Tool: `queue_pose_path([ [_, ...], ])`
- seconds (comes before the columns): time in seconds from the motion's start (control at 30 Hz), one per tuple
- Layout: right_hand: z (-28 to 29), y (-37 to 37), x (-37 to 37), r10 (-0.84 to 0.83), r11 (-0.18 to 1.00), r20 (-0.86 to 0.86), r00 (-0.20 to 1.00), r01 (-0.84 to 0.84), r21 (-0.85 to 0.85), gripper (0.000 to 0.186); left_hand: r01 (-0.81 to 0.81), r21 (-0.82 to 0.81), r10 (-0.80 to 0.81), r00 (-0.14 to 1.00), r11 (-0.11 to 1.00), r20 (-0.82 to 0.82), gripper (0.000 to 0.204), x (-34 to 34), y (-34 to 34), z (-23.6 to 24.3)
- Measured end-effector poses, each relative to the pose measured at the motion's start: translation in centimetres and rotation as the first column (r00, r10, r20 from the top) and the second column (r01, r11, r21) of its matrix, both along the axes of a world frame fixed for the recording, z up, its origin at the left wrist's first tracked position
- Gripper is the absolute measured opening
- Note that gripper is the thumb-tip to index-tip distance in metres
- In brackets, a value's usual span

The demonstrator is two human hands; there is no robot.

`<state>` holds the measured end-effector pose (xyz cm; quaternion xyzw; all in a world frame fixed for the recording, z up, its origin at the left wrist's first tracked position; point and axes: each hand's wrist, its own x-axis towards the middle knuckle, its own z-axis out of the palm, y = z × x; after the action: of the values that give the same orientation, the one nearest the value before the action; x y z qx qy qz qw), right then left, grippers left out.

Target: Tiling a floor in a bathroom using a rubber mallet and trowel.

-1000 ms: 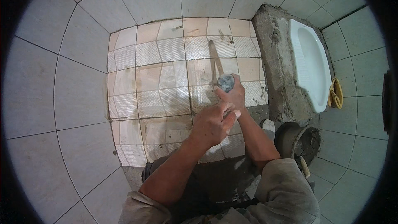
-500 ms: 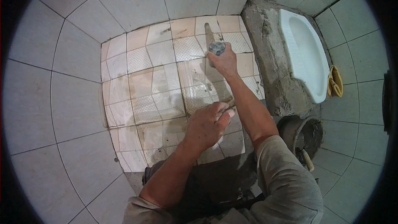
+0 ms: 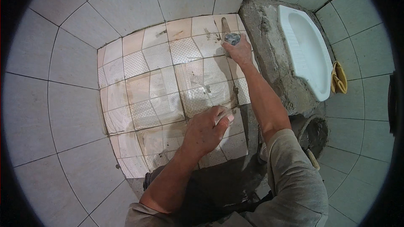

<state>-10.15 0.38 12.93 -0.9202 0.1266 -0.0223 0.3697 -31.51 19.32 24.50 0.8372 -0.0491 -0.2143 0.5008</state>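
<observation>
Mallet (image 3: 232, 38) fills the right hand (image 3: 240, 51); whether the left hand (image 3: 205, 131), curled over tiles (image 3: 156, 108), holds anything, I can't tell.

A mallet (image 3: 231, 37) with a mottled grey round head and tan handle is held by its head, handle pointing away, above the far-right floor tiles (image 3: 156, 85), cream-and-pinkish, textured, smeared.

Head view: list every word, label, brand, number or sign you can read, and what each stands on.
None: no readable text shows on the floor tiles, the wall tiles, the white squat pan, the bucket or the tool in the right hand. Any tiny marks would be too small to read.
</observation>
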Motion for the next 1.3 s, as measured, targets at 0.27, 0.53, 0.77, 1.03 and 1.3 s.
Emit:
queue_pose_path([
  [0.27,-1.1,-1.6,-0.8,-0.053,0.998,0.114,0.992,0.057,-0.033,0.071,-0.019,0.004,0.019,1.000,1.000,0.012,0.043,0.1,0.4,0.1],
  [0.53,-1.3,-3.8,-2.2,-0.139,0.989,0.128,0.982,0.145,-0.038,0.072,-0.033,-0.010,0.033,0.998,0.999,-0.058,0.041,0.1,0.3,0.1],
  [0.77,-1.1,-4.1,-8.3,-0.161,0.986,0.080,0.984,0.157,0.056,0.071,-0.014,-0.026,0.013,0.999,1.000,-0.037,0.041,0.4,0.5,-0.4],
  [1.03,-0.3,-2.2,-12.4,-0.075,0.996,0.078,0.994,0.071,0.057,0.070,0.023,-0.003,-0.023,0.998,1.000,-0.057,0.044,0.4,0.5,-0.2],
  [1.3,-0.1,-2.3,-14.9,-0.064,0.993,0.025,0.998,0.061,0.101,0.071,0.006,0.000,-0.006,0.998,1.000,-0.057,0.044,0.1,0.7,-0.1],
])
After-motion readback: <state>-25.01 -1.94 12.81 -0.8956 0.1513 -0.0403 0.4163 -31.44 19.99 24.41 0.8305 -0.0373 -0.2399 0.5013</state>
